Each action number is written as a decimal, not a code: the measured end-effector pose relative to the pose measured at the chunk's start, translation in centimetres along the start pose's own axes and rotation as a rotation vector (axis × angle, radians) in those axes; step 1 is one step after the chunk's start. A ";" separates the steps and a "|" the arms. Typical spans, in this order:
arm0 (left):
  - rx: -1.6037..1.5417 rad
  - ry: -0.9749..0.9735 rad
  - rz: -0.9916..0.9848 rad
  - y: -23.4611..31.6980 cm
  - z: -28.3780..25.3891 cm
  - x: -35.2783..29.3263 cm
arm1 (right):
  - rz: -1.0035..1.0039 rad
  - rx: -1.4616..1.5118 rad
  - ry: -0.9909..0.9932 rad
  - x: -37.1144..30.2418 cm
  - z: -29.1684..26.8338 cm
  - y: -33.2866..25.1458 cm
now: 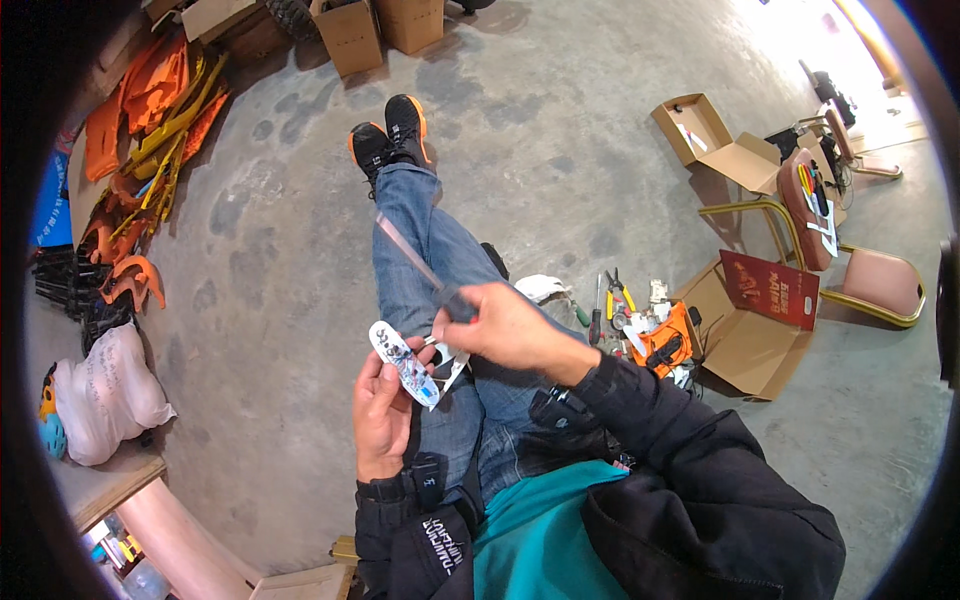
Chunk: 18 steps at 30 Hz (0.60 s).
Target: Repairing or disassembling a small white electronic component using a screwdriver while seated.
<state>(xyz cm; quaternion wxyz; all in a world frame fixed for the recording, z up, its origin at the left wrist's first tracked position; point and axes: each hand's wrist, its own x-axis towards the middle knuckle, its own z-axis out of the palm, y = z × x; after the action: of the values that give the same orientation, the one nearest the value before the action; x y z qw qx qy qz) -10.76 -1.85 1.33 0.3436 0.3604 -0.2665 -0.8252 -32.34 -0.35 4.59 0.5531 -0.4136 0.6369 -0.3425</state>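
Above my lap, my left hand (pixel 380 412) grips a long oval white plastic part (pixel 404 364), held by its edge. Dark and blue details, perhaps electronics, show on its face. My right hand (pixel 515 328) is closed round the dark handle of a screwdriver (pixel 408 248). The shaft points up and left, away from the white part, and is smeared by motion. Under my right fingers lies a second white piece (pixel 452 372) with an angular edge, partly hidden. Whether my right fingers also touch it I cannot tell.
To my right on the floor lie pliers (pixel 620 290), another screwdriver (pixel 597 310), an orange plastic part (pixel 668 340) and an opened cardboard box (pixel 745 350). Chairs (pixel 880 285) stand beyond. Orange and yellow parts (pixel 150 130) and a white bag (pixel 112 395) are at the left.
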 end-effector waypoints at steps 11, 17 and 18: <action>-0.124 0.008 0.067 -1.0 -2.0 0.3 | 0.346 0.340 0.421 6.8 -13.0 14.1; -0.172 0.006 0.055 -1.1 -2.2 0.1 | 0.573 0.273 0.434 9.4 -12.6 24.1; -0.187 0.019 0.055 -1.2 -2.2 0.1 | 0.577 0.274 0.436 9.8 -12.6 24.8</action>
<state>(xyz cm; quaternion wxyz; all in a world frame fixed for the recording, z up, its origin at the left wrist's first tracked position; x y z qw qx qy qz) -9.55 -1.61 -0.84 0.4010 0.3271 -0.1948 -0.8332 -48.90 1.03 -19.74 0.5284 -0.0569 0.7781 -0.3347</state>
